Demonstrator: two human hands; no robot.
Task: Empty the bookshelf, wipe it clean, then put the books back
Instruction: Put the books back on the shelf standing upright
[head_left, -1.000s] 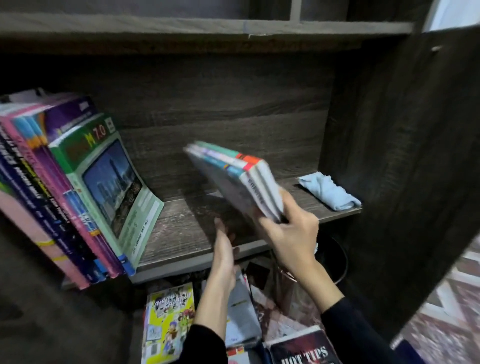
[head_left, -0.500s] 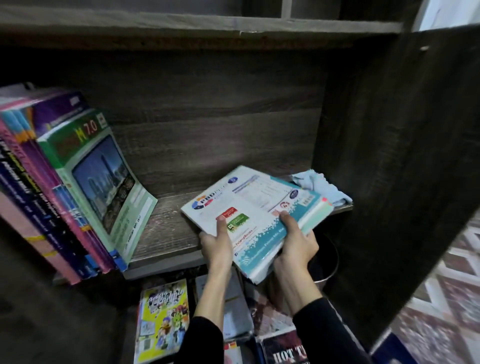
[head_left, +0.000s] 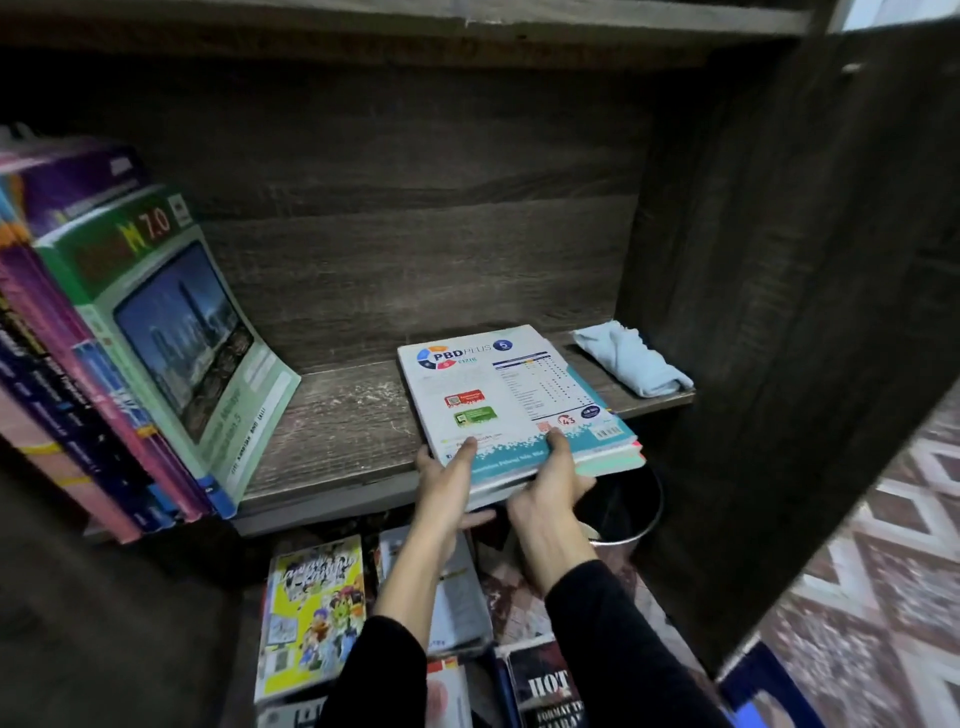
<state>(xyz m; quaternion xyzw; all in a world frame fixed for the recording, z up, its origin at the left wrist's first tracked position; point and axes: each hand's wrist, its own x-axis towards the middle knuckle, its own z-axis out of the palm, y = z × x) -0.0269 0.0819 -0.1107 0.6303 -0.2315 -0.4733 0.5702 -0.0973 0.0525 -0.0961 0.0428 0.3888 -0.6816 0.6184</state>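
Nearest, on the floor below the sleeves: a yellow comic (head_left: 311, 613) among other loose books, not yet put back. Just above, left hand (head_left: 447, 483) and right hand (head_left: 545, 499), each grasping the near edge of a small stack of workbooks (head_left: 498, 395), thumbs pressed on the top cover, fingers curled underneath. Lies flat, resting mostly on the shelf board (head_left: 337, 415), near edge out over the front lip. Seems to be two or three thin softcovers (exact count hard to tell from the edges).

Probably light, but floppy and glossy, so apt to sag in the middle and to slide one over another if tilted. Better to keep fingers well under the bottom book with thumbs clamping the top, or to shift the grip to the spine side before standing the lot upright. Best not to lift by a single corner.

Further back on the left, a row of books (head_left: 156, 338) leaning, the green outer one bowed. Soft as well, and likely to slump without support. On the right end of the board, a folded blue cloth (head_left: 631, 358), just beside the stack's far corner. Behind everything, the dark wooden back panel (head_left: 415, 234).
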